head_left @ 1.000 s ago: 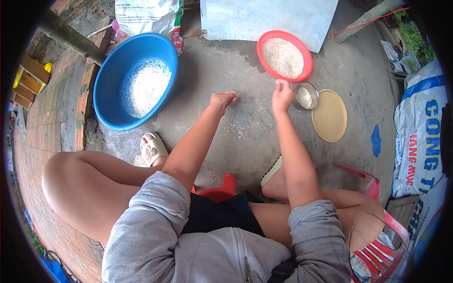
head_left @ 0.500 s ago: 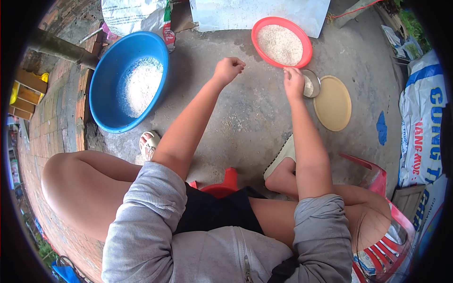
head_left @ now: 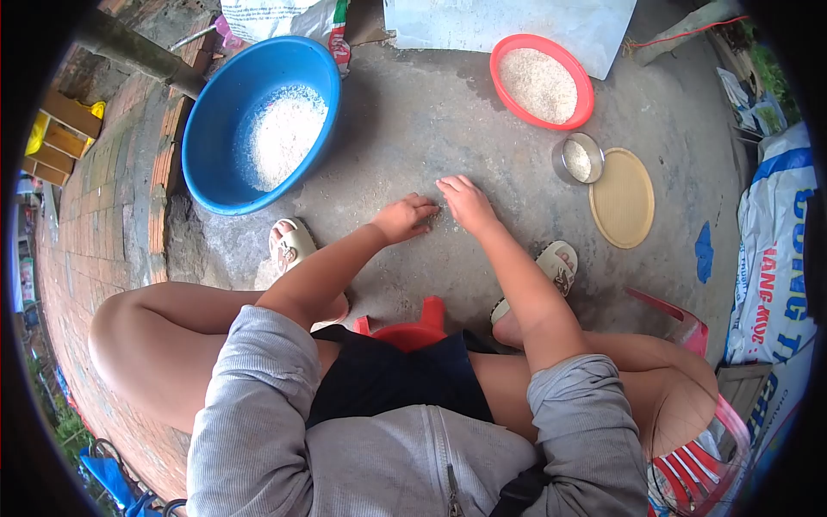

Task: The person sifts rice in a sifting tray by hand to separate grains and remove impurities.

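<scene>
Side by side over the concrete floor, my two hands are low among scattered pale grains. My left hand has its thumb and fingers apart, fingertips at the grains. Close on its right, my right hand stretches its fingers out, with nothing visible in them. A big blue basin, tilted in view, holds white grains that look like rice. Up to the right is a red basin full of similar grains. A small metal bowl with some grains stands beside a round tan lid.
Beneath me is a red plastic stool. Sandaled feet flank the work spot. A pink-red plastic chair and printed sacks stand at the right. Behind the basins are a metal sheet and another sack.
Both hands have come down and together onto the scattered grains. My right hand has left the spot between the red basin and the metal bowl. The view has shifted slightly.
</scene>
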`<state>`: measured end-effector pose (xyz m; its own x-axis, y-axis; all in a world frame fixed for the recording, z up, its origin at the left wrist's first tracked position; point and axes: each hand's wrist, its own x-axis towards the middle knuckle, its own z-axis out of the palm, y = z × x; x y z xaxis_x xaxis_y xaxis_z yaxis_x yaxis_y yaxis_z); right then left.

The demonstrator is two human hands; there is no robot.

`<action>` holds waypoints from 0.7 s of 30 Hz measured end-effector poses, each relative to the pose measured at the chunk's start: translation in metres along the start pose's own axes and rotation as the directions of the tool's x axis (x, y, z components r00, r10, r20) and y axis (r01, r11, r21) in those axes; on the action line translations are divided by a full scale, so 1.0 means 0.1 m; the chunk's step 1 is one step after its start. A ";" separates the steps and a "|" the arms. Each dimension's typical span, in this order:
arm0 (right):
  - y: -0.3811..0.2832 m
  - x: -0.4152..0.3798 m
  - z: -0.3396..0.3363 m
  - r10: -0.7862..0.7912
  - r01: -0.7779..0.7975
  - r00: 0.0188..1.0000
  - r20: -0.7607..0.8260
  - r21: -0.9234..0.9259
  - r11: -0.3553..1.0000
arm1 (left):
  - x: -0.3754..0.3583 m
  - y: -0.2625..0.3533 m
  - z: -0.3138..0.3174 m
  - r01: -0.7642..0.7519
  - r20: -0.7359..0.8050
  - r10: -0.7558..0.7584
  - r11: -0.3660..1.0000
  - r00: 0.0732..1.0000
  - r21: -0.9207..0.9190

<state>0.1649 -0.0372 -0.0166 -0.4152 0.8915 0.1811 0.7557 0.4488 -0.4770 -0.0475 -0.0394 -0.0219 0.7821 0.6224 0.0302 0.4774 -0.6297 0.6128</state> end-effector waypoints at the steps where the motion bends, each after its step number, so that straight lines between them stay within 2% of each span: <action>1: -0.03 0.02 0.04 -0.057 0.058 0.997 0.061 -0.023 0.998 | 0.02 0.09 0.05 0.009 0.019 -0.009 1.000 1.000 -0.003; 3: -0.07 0.00 0.12 -0.012 0.013 0.997 0.076 -0.012 1.000 | 0.03 0.22 0.16 0.026 0.011 -0.027 0.999 1.000 0.031; 5: -0.03 -0.06 0.16 -0.018 0.018 1.000 0.024 0.004 1.000 | 0.03 0.24 0.32 0.124 -0.097 -0.116 0.990 0.988 0.072; 7: -0.03 -0.12 0.12 -0.032 0.033 0.998 0.051 -0.010 0.999 | 0.03 0.19 0.40 0.118 -0.151 -0.106 0.991 0.983 0.070; 9: -0.01 -0.15 0.10 -0.046 0.048 0.996 0.079 -0.022 0.999 | 0.07 0.07 0.39 0.052 -0.098 -0.047 0.997 0.994 0.050; 13: -0.01 -0.19 0.15 -0.027 0.033 0.995 0.094 -0.062 0.998 | 0.11 0.06 0.30 0.021 -0.111 -0.016 0.999 0.994 0.048; 15: -0.02 -0.18 0.17 0.003 0.007 0.994 0.110 -0.089 0.996 | 0.13 0.08 0.27 -0.037 0.049 0.025 0.965 0.999 0.259; 21: -0.02 -0.12 0.22 0.045 -0.036 0.994 0.103 -0.090 0.995 | 0.18 0.11 0.25 -0.030 0.089 0.006 0.961 0.996 0.275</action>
<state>0.1574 -0.0501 -0.0371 -0.4309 0.8997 0.0696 0.8125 0.4204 -0.4039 -0.0179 -0.0464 -0.0339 0.8174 0.5750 -0.0362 0.5452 -0.7517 0.3710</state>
